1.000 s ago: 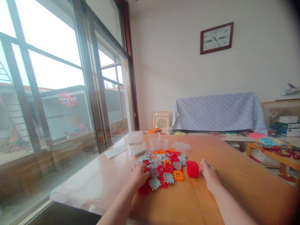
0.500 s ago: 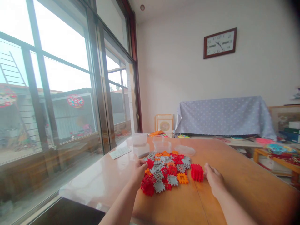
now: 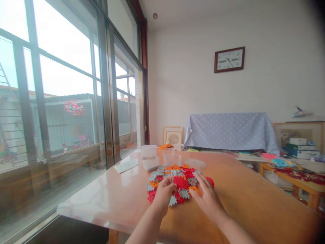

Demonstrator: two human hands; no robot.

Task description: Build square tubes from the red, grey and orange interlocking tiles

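A red notched square piece is pinched at its left side by my left hand, above the pile. My right hand is just right of that piece, fingers apart, with nothing visible in it. Beneath and around both hands lies a spread of grey, orange and red interlocking pieces. A red stack on the table shows partly behind my right hand's fingers.
Clear plastic containers, a transparent lid and a paper sheet lie beyond the pieces on the wooden table. Windows run along the left side.
My left hand has moved right with a red piece in it. My right hand has come left from beside the red stack to the pile. The camera view has shifted slightly.
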